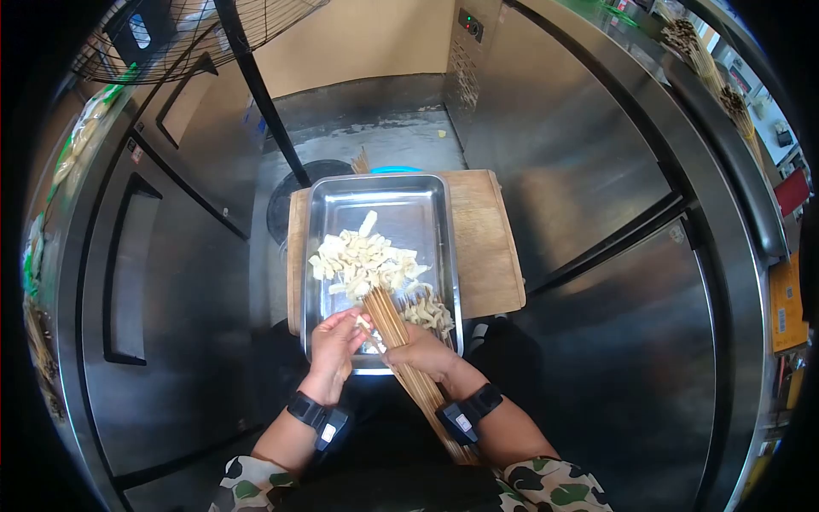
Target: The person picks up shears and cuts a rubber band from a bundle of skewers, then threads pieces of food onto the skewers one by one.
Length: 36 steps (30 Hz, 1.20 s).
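My right hand is wrapped around a thick bundle of bamboo skewers, which slants from the tray down towards my lap. Beside it, my left hand is closed in a pinch on a small pale food piece. Whether a skewer runs through that piece is too small to tell. Just beyond the bundle's tips lies a heap of pale yellow food pieces in a metal tray. Right of the bundle, near my right hand, are several pieces that look threaded on skewers.
Under the tray is a wooden board. Steel cabinets stand close on the left and right. A black pole with a wire fan guard rises at the upper left. Behind the board, a blue rim shows near the floor.
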Tool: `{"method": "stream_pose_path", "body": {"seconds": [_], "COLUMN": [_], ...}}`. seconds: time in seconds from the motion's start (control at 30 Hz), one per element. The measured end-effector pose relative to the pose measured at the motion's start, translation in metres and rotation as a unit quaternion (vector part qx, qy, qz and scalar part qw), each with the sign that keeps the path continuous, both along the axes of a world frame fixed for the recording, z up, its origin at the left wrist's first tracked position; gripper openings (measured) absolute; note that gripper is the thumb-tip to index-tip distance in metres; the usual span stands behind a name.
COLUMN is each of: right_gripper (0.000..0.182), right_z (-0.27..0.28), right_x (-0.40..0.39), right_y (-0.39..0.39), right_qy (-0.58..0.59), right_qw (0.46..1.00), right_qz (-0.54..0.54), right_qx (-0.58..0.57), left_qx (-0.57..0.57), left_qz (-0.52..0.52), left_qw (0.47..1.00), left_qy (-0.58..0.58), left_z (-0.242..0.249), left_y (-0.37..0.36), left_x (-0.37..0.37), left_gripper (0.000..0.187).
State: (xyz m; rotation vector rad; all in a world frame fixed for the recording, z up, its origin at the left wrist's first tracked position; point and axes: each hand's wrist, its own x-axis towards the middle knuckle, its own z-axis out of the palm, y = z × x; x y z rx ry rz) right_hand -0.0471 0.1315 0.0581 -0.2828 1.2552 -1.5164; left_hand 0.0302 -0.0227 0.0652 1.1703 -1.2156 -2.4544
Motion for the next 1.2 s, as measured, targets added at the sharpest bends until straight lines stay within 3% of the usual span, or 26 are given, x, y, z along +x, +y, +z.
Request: {"method": "stream_pose_path", "body": {"seconds": [0.23, 0.33, 0.43, 0.47, 0.5, 0.53, 0.57, 0.6, 0.67, 0.7, 0.77, 0.87, 0.97, 1.0, 1.07, 1.13, 1.17, 1.2], "right_gripper": [0.051, 0.047, 0.05, 0.047, 0.056, 0.056, 0.054, 0.059, 0.051, 0.043, 0.041, 0.043, 0.041, 0.04, 0.04, 0.044, 0.045, 0.044], "right_z": [-0.003, -0.012, -0.029, -0.014, 0.038, 0.054, 0.056, 0.009, -0.001, -0.007, -0.011, -0.03, -0.015, -0.004, -0.015, 0.023, -0.001, -0.024], "right_x": [0.001, 0.004, 0.005, 0.008, 0.002, -0.002, -0.003, 0.003, 0.003, 0.006, 0.009, 0.007, 0.011, 0.007, 0.01, 0.003, 0.005, 0.006], "right_y": [-0.002, -0.002, -0.002, 0.0, 0.008, 0.01, 0.013, 0.003, -0.005, -0.008, -0.011, -0.016, -0.011, -0.005, -0.007, 0.008, 0.004, -0.001], "right_qy": [0.037, 0.042, 0.049, 0.092, 0.079, 0.158, 0.134, 0.072, 0.092, 0.048, 0.057, 0.044, 0.041, 0.072, -0.004, 0.119, 0.061, 0.075], "right_qw": [0.999, 0.999, 0.999, 0.996, 0.996, 0.976, 0.979, 0.997, 0.995, 0.996, 0.992, 0.993, 0.993, 0.996, 0.99, 0.992, 0.998, 0.996], "right_qz": [0.008, -0.03, 0.01, -0.019, 0.01, 0.05, 0.037, -0.023, -0.019, -0.047, -0.075, -0.065, -0.088, -0.04, -0.051, 0.016, -0.024, -0.029], "right_qx": [0.03, 0.004, -0.02, 0.0, 0.051, 0.144, 0.149, 0.018, -0.018, -0.061, -0.085, -0.09, -0.068, -0.024, -0.131, 0.032, -0.018, -0.035], "left_qx": [0.032, 0.06, 0.088, 0.09, 0.128, 0.092, 0.117, 0.119, 0.133, 0.145, 0.143, 0.135, 0.191, 0.189, 0.089, 0.04, -0.005, -0.018], "left_qz": [0.042, 0.053, 0.061, 0.037, 0.014, 0.014, 0.031, 0.038, 0.048, 0.027, 0.011, -0.018, -0.051, -0.064, -0.072, -0.06, -0.048, -0.034], "left_qw": [0.999, 0.996, 0.994, 0.995, 0.991, 0.996, 0.993, 0.992, 0.989, 0.987, 0.99, 0.99, 0.979, 0.978, 0.993, 0.997, 0.999, 0.999], "left_qy": [-0.012, -0.029, -0.006, -0.009, 0.033, 0.015, -0.005, -0.017, -0.039, -0.062, -0.01, -0.036, -0.051, -0.057, 0.027, 0.012, -0.017, -0.021], "left_z": [-0.007, -0.005, -0.003, -0.008, -0.018, -0.026, -0.045, -0.041, -0.03, -0.04, -0.047, -0.011, -0.025, -0.029, -0.018, -0.015, -0.007, -0.001], "left_y": [0.008, 0.01, 0.015, 0.011, 0.007, 0.008, 0.001, 0.001, 0.004, -0.006, -0.007, 0.008, 0.005, 0.004, 0.023, 0.022, 0.026, 0.025], "left_x": [0.003, 0.005, 0.011, 0.018, 0.02, 0.019, 0.014, 0.009, 0.008, 0.008, 0.009, 0.021, 0.029, 0.031, 0.023, 0.024, 0.02, 0.018], "left_gripper": [0.018, 0.021, 0.02, 0.018, 0.017, 0.017, 0.018, 0.021, 0.019, 0.02, 0.021, 0.029, 0.025, 0.03, 0.023, 0.02, 0.019, 0.018]}}
